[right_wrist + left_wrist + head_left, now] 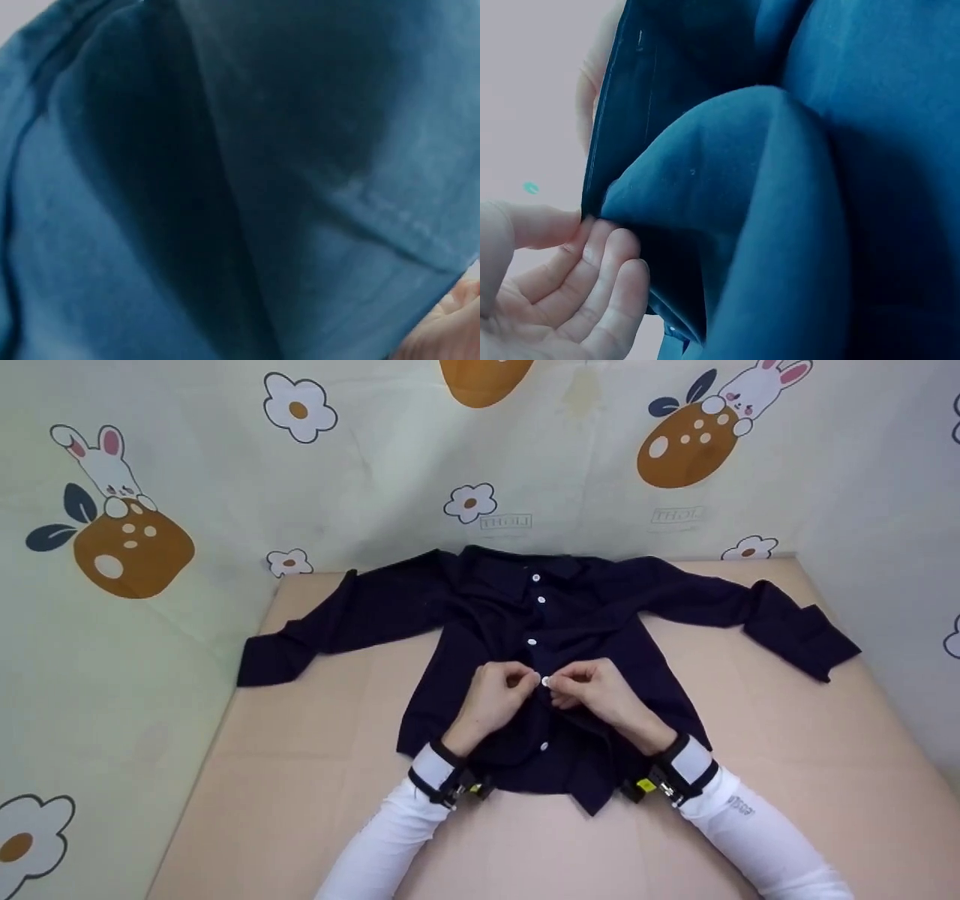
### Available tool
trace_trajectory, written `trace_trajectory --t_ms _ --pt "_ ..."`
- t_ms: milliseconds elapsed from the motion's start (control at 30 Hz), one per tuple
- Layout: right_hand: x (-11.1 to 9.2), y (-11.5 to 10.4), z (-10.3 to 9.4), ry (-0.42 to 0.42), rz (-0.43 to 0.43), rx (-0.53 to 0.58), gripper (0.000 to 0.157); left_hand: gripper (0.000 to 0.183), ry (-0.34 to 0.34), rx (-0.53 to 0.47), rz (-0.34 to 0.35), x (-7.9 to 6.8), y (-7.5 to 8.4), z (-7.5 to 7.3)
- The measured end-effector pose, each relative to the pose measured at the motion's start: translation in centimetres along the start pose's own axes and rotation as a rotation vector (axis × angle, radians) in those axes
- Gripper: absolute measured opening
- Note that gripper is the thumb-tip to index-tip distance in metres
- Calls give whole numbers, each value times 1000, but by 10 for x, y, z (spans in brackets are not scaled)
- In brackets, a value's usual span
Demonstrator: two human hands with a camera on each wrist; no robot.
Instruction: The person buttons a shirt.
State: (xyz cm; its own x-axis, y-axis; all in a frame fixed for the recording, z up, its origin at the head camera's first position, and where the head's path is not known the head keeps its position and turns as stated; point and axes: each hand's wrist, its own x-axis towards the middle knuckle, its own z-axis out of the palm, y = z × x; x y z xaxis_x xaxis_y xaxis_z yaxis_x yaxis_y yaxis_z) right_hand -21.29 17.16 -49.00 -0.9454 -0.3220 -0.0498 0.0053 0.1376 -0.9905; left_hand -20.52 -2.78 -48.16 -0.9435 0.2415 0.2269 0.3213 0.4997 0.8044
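Note:
A dark navy button-up shirt [420,607] lies front up, collar at the far side and sleeves spread to both sides. At its front, my left hand [499,690] pinches the placket edge just left of a white button [546,682]. From the other side my right hand [596,690] pinches at that same button, thumb and forefinger at its rim. In the left wrist view the left hand [577,292] grips the cloth edge between thumb and fingers, the fabric bulging up beside it. Shirt cloth [285,187] fills most of the right wrist view, with a bit of the right hand [450,330] at the corner.
The shirt rests on a beige-covered table [300,780]. Behind it hangs a pale cloth [375,472] printed with rabbits and flowers. More white buttons [532,642] run along the placket above and below the hands. The right hem corner [592,795] points toward me.

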Motion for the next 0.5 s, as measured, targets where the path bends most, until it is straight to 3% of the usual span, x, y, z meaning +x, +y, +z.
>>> trace_trajectory --t_ms 200,300,400,500 --pt "-1 -5 -2 -25 -57 -161 21 18 -74 53 -23 1 0 -5" --pt "-2 -11 -8 28 -178 -385 16 20 -93 172 2 -1 1 -9" --pt "-4 -14 -15 52 -296 -639 18 25 -113 303 74 -5 3 -12" --pt "-5 -14 -20 -89 -323 -811 38 34 -194 426 132 -11 5 -14"
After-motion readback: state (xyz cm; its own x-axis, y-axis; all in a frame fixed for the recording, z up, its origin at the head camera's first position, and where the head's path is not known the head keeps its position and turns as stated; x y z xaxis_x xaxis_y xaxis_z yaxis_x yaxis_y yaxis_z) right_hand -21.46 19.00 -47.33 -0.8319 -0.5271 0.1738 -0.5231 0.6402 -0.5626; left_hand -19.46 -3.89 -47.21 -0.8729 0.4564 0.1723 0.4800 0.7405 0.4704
